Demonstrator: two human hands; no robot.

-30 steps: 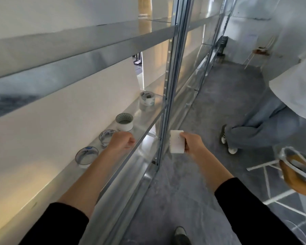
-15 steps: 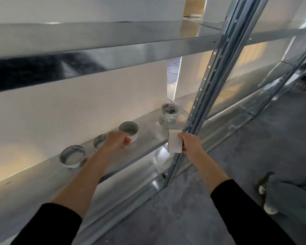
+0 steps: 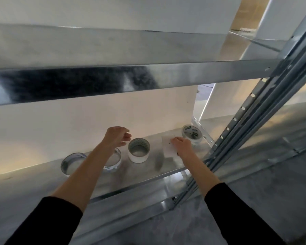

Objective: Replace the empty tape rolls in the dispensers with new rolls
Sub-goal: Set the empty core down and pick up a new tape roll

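The right hand [image 3: 182, 147] pinches a white roll [image 3: 169, 147], pale and blurred, at the shelf [image 3: 42, 188] just right of centre. It lies between a wide roll [image 3: 139, 151] with a patterned core and a labelled roll [image 3: 192, 134]. The left hand [image 3: 116, 137] hovers, fingers loosely curled, holding nothing. Two clear rolls [image 3: 72, 163] sit lower left. A post [image 3: 245, 121] bounds the right, and an upper shelf [image 3: 113, 80] hangs overhead.
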